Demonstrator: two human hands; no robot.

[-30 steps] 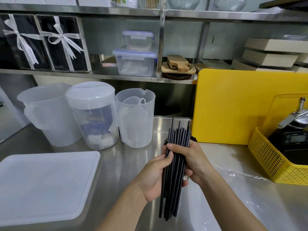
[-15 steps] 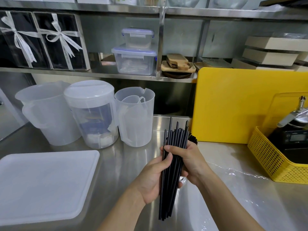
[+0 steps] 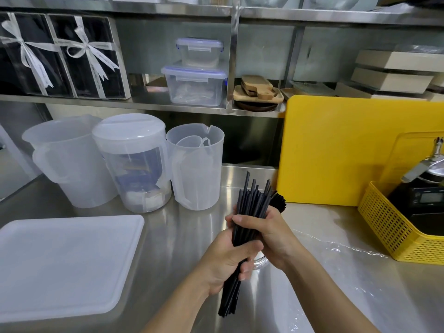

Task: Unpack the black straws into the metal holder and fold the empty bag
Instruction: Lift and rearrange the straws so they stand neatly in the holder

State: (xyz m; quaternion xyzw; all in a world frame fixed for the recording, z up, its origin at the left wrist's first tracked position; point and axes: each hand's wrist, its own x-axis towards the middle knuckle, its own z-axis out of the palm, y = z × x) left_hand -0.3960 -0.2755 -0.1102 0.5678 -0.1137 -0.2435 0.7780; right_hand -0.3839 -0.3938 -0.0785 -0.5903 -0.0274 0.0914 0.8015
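Both hands clench the black straws (image 3: 249,207) above the steel counter (image 3: 182,227): left hand (image 3: 225,263) low, right hand (image 3: 269,234) higher. Left of the bundle lies a white tray (image 3: 60,265); right, a yellow basket (image 3: 394,234); bare counter lies between

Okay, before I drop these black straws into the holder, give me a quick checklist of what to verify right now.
1. Black straws gripped by both hands, left hand low, right hand high: ok.
2. Straws out of the bag: ok, bare.
3. Straw tips even: not ok, tops are staggered.
4. Holder located: cannot tell; only a shiny rim shows behind the hands.
5. Steel counter around the hands free of obstacles: ok.
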